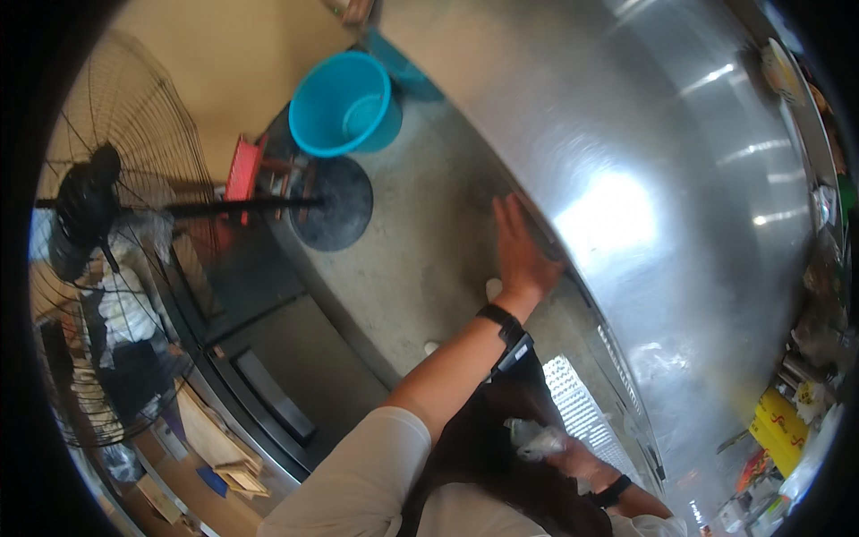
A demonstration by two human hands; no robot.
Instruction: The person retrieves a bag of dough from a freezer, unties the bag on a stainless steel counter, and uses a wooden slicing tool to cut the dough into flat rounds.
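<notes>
My left hand (527,258) is at the front edge of a stainless steel counter (577,194), its visible fingers stretched out along the side; part of the hand is hidden against the counter. A black band with a dark device is on that wrist. Low in front of my body, my right hand (580,463) is closed on a clear, crumpled plastic item (535,440) with a whitish part and a little green; what it contains cannot be told. A black wristband is on this arm too. A dark apron (483,450) covers my front.
A turquoise bucket (342,104) is near the wall, beside the round base (332,203) of a black standing fan (87,201). Steel cabinets (288,376) line the left. A perforated metal panel (584,409) lies below the counter. Yellow packets (778,429) are at the far right.
</notes>
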